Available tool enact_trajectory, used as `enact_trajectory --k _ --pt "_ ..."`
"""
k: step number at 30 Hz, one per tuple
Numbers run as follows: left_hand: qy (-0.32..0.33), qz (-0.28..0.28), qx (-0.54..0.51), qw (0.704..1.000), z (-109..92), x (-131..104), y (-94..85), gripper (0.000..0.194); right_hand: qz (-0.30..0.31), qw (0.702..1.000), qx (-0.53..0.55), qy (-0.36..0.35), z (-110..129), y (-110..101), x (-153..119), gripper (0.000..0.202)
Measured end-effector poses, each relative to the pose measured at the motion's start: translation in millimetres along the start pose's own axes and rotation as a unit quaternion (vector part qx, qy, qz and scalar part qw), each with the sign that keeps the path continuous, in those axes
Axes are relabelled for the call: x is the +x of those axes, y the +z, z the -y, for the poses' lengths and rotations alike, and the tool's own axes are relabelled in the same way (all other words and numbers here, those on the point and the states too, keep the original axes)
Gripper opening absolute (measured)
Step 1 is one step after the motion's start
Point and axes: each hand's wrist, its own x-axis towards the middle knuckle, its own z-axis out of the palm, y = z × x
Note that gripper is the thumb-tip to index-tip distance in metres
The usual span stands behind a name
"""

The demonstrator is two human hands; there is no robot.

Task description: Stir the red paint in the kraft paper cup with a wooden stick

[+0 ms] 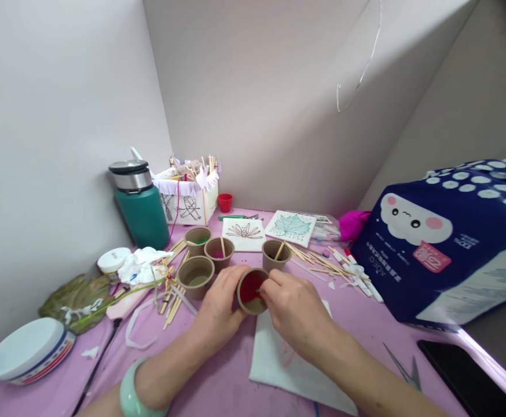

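Observation:
My left hand (222,304) is wrapped round the side of a brown cup (252,291) with red liquid inside, tilted toward me. The fingers of my right hand (294,307) are pinched together at the cup's right rim; what they hold is too hidden to make out. Under my right forearm lies a white cloth (274,365) with a faint pink mark. Just beyond my hands stand a brown cup with a stick (276,255), a cup with magenta liquid (219,252), a cup with green liquid (197,240) and a cup with pale contents (195,277).
A green bottle (142,208) and decorated box (187,200) stand at the back left, a white bowl (27,350) at the left. Drawn panels (244,233) lie behind the cups. Scissors (407,370), a phone (465,379) and a large blue package (435,249) are at the right.

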Motion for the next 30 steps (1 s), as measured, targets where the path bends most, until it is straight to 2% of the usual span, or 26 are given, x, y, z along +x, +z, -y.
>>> enact_trajectory --k 3,5,12,18,24,30 --pt "0.004 -0.006 0.003 1.0 0.6 -0.3 0.1 0.05 -0.003 0.997 0.073 0.008 3.3 -1.8 0.0 0.017" --pt "0.005 -0.006 0.001 1.0 0.2 -0.5 -0.2 0.049 -0.001 0.997 0.08 0.013 3.1 -2.3 0.3 0.017" --pt "0.003 -0.001 0.007 1.0 0.3 -0.3 -0.8 0.052 -0.027 0.999 -0.026 0.021 -4.0 0.6 -0.1 0.017" --pt "0.013 -0.006 0.007 1.0 0.0 0.3 -0.3 0.05 0.0 0.996 0.085 0.005 1.0 -1.2 2.0 0.018" --pt "0.014 -0.006 0.005 1.0 0.3 0.4 -0.7 0.052 -0.041 0.999 -0.007 0.023 -3.8 1.8 0.2 0.021" --pt "0.013 -0.004 0.007 1.0 0.0 0.5 -1.1 0.052 -0.012 0.996 0.083 0.021 -1.9 -0.3 1.3 0.019"
